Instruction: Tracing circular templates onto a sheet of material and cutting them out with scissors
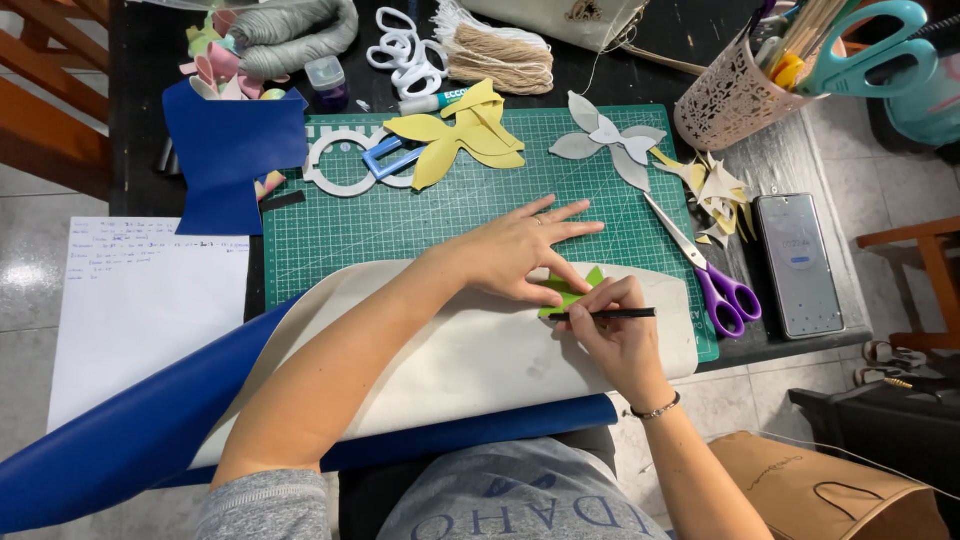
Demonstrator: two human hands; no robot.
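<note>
My left hand (520, 250) lies flat with fingers spread, pressing a small green paper shape (567, 293) onto the pale back of a blue sheet (470, 350). My right hand (612, 330) grips a thin black pen (615, 314), its tip at the left edge of the green shape. The sheet lies over the near part of a green cutting mat (400, 215), and its blue side curls under toward my lap.
On the mat lie a yellow bow cutout (460, 135), a grey bow cutout (605, 140), a white ring template (345, 160) and purple-handled scissors (715, 280). A phone (798, 262), a pen cup (735, 95), a blue cut piece (230, 150) and a written sheet (140, 300) surround it.
</note>
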